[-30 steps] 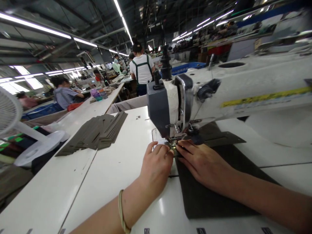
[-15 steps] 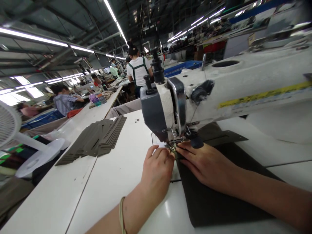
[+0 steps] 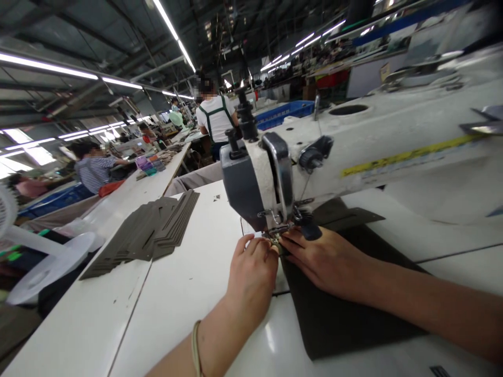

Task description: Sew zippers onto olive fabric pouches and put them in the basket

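Note:
A dark grey-brown flat panel point(image 3: 338, 319) lies on the white sewing table, its far left edge at the presser foot point(image 3: 277, 230) of a sewing machine point(image 3: 257, 178). My right hand point(image 3: 326, 256) rests flat on this panel, fingers stretched toward the needle area. My left hand point(image 3: 253, 267) is closed just left of the foot, with curled fingers whose tips meet near the panel's edge. What lies between those fingertips is hidden. Behind my right hand, another dark piece point(image 3: 341, 214) lies under the machine arm.
A fanned stack of dark cut pieces point(image 3: 141, 230) lies on the table at left. Beyond the table's left edge stands a white fan point(image 3: 55, 262). The machine arm point(image 3: 393, 136) spans the right side. Further back, people point(image 3: 216, 112) work near a blue crate point(image 3: 283, 112).
My view has turned slightly right, so the machine and stack appear further left. Both hands stay beside the presser foot. A pointed metal tool now shows on the machine arm at the right edge.

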A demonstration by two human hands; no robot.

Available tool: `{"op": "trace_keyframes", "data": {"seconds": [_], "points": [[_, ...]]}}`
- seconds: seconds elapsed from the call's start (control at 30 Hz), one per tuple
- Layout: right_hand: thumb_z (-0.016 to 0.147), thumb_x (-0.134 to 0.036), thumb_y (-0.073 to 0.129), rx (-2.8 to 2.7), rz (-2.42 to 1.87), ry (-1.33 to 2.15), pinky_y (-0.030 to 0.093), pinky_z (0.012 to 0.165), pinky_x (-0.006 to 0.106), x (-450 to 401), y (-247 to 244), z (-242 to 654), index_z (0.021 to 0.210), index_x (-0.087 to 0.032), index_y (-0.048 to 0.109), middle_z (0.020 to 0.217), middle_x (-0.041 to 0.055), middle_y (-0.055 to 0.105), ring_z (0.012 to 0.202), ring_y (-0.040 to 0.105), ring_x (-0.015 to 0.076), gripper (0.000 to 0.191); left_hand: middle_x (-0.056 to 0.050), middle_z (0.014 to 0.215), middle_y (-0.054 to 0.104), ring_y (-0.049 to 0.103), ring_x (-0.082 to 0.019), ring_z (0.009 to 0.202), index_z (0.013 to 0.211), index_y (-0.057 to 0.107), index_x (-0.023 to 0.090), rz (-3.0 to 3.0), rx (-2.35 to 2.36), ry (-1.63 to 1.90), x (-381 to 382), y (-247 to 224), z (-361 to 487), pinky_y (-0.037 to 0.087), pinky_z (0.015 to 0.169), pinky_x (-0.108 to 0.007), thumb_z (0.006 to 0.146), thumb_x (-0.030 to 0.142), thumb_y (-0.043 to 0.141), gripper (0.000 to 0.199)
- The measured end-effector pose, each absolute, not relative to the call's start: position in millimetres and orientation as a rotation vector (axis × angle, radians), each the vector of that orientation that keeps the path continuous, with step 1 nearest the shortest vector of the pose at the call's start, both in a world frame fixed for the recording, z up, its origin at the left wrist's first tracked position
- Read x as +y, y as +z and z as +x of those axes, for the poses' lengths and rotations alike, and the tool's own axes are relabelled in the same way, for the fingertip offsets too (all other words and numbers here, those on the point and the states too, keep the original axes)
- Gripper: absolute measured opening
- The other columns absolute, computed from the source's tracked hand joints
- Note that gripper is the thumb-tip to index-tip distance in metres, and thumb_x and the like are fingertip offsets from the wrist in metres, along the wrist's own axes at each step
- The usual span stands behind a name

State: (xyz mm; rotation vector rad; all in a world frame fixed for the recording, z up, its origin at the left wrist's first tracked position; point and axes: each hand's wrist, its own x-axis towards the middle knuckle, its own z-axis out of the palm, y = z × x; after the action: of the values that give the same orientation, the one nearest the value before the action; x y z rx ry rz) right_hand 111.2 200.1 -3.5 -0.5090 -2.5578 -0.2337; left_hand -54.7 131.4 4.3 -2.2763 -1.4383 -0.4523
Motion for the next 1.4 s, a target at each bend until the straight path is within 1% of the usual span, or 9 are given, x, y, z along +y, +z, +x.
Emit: {"op": "trace_keyframes", "data": {"seconds": [0.17, 0.37, 0.6, 0.87, 1.0, 1.1, 1.2, 1.27, 1.4], "points": [[0.083, -0.013, 0.044, -2.587, -0.536, -0.216, 0.047, 0.073, 0.036, 201, -1, 111, 0.093, -0.011, 0.061, 0.1, 0.0151, 0.064, 0.086, 0.059, 0.0233, 0.02, -0.006, 0.086, 0.063, 0.059, -0.019, 0.087, 0.086, 0.061, 0.014, -2.3, -1.459, -0.449, 134, 6, -55, 0.045, 0.088, -0.039, 0.085, 0.011, 0.05, 0.011], [0.084, -0.014, 0.042, -2.585, -0.531, -0.234, 0.046, 0.073, 0.036, 204, -3, 110, 0.093, -0.011, 0.061, 0.1, 0.0155, 0.063, 0.086, 0.059, 0.0233, 0.021, -0.006, 0.087, 0.064, 0.059, -0.019, 0.087, 0.084, 0.062, 0.015, -2.338, -1.514, -0.438, 136, 6, -56, 0.044, 0.088, -0.038, 0.083, 0.01, 0.053, 0.011], [0.085, -0.013, 0.042, -2.628, -0.552, -0.226, 0.045, 0.077, 0.038, 204, -1, 110, 0.099, -0.01, 0.06, 0.101, 0.0162, 0.063, 0.09, 0.058, 0.0247, 0.023, -0.006, 0.087, 0.065, 0.059, -0.019, 0.089, 0.084, 0.062, 0.014, -2.361, -1.466, -0.559, 137, 5, -61, 0.044, 0.087, -0.038, 0.082, 0.01, 0.053, 0.01], [0.085, -0.014, 0.042, -2.622, -0.554, -0.22, 0.045, 0.078, 0.04, 207, -4, 109, 0.094, -0.011, 0.06, 0.098, 0.0167, 0.062, 0.091, 0.058, 0.026, 0.021, -0.006, 0.087, 0.065, 0.06, -0.018, 0.088, 0.083, 0.062, 0.015, -2.356, -1.478, -0.531, 139, 5, -61, 0.045, 0.085, -0.037, 0.083, 0.01, 0.054, 0.01], [0.085, -0.014, 0.043, -2.562, -0.566, -0.125, 0.046, 0.081, 0.04, 206, -6, 109, 0.095, -0.012, 0.06, 0.097, 0.0149, 0.064, 0.092, 0.058, 0.0248, 0.021, -0.006, 0.089, 0.066, 0.06, -0.019, 0.09, 0.084, 0.062, 0.013, -2.346, -1.47, -0.548, 138, 4, -60, 0.045, 0.087, -0.037, 0.082, 0.011, 0.057, 0.006], [0.084, -0.01, 0.04, -2.499, -0.534, -0.059, 0.047, 0.082, 0.037, 205, -7, 108, 0.09, -0.014, 0.061, 0.093, 0.0116, 0.065, 0.09, 0.06, 0.0221, 0.022, -0.006, 0.089, 0.067, 0.06, -0.019, 0.091, 0.084, 0.062, 0.014, -2.32, -1.451, -0.582, 139, -1, -61, 0.044, 0.089, -0.037, 0.082, 0.012, 0.058, 0.005], [0.085, -0.007, 0.036, -2.438, -0.524, 0.014, 0.05, 0.078, 0.034, 206, -7, 109, 0.085, -0.017, 0.061, 0.086, 0.0075, 0.066, 0.084, 0.062, 0.0194, 0.027, -0.005, 0.087, 0.067, 0.061, -0.018, 0.09, 0.083, 0.062, 0.015, -2.284, -1.423, -0.628, 141, -8, -63, 0.043, 0.091, -0.038, 0.084, 0.013, 0.056, 0.007], [0.086, -0.008, 0.036, -2.424, -0.536, 0.071, 0.051, 0.076, 0.032, 207, -8, 109, 0.082, -0.018, 0.061, 0.083, 0.0062, 0.066, 0.082, 0.062, 0.0187, 0.027, -0.004, 0.086, 0.068, 0.061, -0.018, 0.089, 0.081, 0.062, 0.016, -2.271, -1.411, -0.64, 142, -11, -65, 0.043, 0.092, -0.039, 0.084, 0.013, 0.055, 0.008], [0.088, -0.012, 0.036, -2.453, -0.507, 0.104, 0.052, 0.074, 0.031, 208, -9, 110, 0.083, -0.019, 0.061, 0.083, 0.0058, 0.067, 0.082, 0.063, 0.018, 0.027, -0.003, 0.085, 0.068, 0.061, -0.017, 0.088, 0.079, 0.062, 0.016, -2.279, -1.427, -0.625, 143, -13, -66, 0.042, 0.093, -0.038, 0.084, 0.013, 0.055, 0.009]]}}
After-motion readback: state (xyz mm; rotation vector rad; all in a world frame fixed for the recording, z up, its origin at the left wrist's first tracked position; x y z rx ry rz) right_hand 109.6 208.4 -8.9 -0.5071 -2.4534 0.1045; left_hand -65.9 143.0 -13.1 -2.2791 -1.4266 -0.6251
